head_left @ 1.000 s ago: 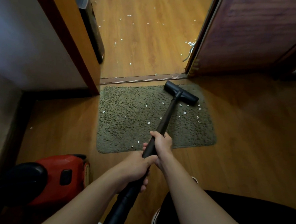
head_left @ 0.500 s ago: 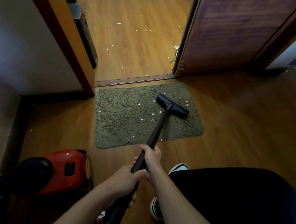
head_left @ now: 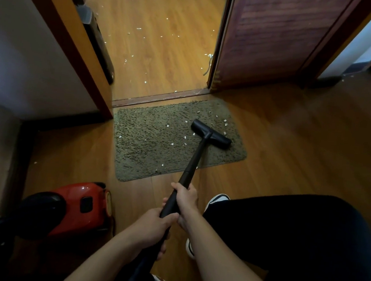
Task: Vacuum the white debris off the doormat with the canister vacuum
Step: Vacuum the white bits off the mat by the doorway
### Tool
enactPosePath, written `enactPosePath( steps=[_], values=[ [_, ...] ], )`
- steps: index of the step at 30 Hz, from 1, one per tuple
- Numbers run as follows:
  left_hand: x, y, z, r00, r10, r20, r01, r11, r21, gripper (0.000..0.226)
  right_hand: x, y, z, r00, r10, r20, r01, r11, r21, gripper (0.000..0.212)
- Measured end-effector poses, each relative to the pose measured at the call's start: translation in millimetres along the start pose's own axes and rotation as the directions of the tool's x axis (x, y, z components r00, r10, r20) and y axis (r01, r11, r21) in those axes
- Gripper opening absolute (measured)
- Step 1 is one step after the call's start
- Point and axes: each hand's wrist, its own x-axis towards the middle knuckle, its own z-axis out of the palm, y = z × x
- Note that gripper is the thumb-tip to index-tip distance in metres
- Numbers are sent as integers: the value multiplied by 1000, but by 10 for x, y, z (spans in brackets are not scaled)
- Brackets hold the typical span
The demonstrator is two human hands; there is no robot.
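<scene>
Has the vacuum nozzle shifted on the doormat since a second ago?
Yes. The nozzle has come back from the doormat's far edge toward its middle, nearer the person.

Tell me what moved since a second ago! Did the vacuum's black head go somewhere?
Yes. The black head slid back from the far edge of the doormat toward the person, onto its right part. Some white bits still lie beyond it. Nothing was let go: the left hand and right hand kept gripping the wand. The red canister stayed at the left.
</scene>
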Motion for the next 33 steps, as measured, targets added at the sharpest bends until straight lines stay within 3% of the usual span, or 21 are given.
enactPosePath(
  steps=[14, 20, 25, 33],
  values=[
    [412, 442, 220, 999, 39, 13, -39, 999, 29, 18, 496, -411, -233, 998, -26, -49, 28, 999, 34, 15],
    [276, 303, 259, 999, 28, 34, -31, 997, 65, 18, 378, -229, -305, 999, 4, -48, -1, 998, 58, 18],
    [165, 142, 288, 998, -1, 68, -4, 997, 80, 18, 221, -42, -393, 999, 26, -41, -23, 998, 62, 38],
    [221, 218, 450, 999, 27, 31, -29, 999, 37, 14, 205, -221, -469, 998, 7, -64, -7, 1000, 8, 41]
  ],
)
